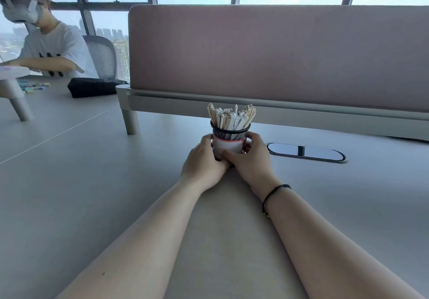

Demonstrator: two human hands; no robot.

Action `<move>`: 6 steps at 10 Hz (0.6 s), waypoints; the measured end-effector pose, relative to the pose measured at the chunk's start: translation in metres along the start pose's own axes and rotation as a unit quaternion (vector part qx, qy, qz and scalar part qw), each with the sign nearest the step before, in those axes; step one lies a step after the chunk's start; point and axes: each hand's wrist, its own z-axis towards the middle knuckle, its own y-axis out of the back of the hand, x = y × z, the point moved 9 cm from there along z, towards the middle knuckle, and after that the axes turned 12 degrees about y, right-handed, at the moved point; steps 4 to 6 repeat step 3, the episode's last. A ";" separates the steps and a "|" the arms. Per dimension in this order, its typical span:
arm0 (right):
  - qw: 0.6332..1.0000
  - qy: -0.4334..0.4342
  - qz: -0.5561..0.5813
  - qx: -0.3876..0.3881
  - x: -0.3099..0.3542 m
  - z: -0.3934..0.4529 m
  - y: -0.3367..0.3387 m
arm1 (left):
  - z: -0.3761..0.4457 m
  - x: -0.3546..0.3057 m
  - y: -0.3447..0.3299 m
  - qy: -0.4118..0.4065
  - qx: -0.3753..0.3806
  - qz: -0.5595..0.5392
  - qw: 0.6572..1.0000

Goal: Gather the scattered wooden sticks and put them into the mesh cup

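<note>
Here, both hands wrap one black mesh cup (230,133) that stands upright on the pale counter (69,182), just in front of the pink divider (278,54). The left hand (204,159) curls around the cup's left side and the right hand (250,157) around its right, each grip closed snugly on the lower wall, thumbs meeting at the front over a white label. Holding it from both sides likely serves to steady the cup, since the tall load could tip it.

The wooden sticks (232,116) stand bunched inside, fanning above the rim; there are too many, packed too tightly, to count, though they run to dozens. No loose stick shows anywhere on the counter, so the gathering looks complete, or nearly so.

Beside the right hand lies one oval cable port (306,151) set flush into the counter. Further left, one dark pouch (92,87) rests near another person (51,50) seated at the neighbouring place. A single dark band circles the right wrist.
</note>
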 end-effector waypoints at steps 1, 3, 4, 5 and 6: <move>1.000 0.004 -0.014 0.003 0.005 -0.003 0.001 | -0.003 0.001 0.001 0.010 0.000 0.012 1.000; 0.999 -0.030 0.002 0.009 0.007 -0.025 0.008 | -0.033 0.002 0.008 0.041 -0.033 0.020 0.998; 0.999 -0.030 0.002 0.009 0.007 -0.025 0.008 | -0.033 0.002 0.008 0.041 -0.033 0.020 0.998; 0.999 -0.030 0.002 0.009 0.007 -0.025 0.008 | -0.033 0.002 0.008 0.041 -0.033 0.020 0.998; 0.999 -0.030 0.002 0.009 0.007 -0.025 0.008 | -0.033 0.002 0.008 0.041 -0.033 0.020 0.998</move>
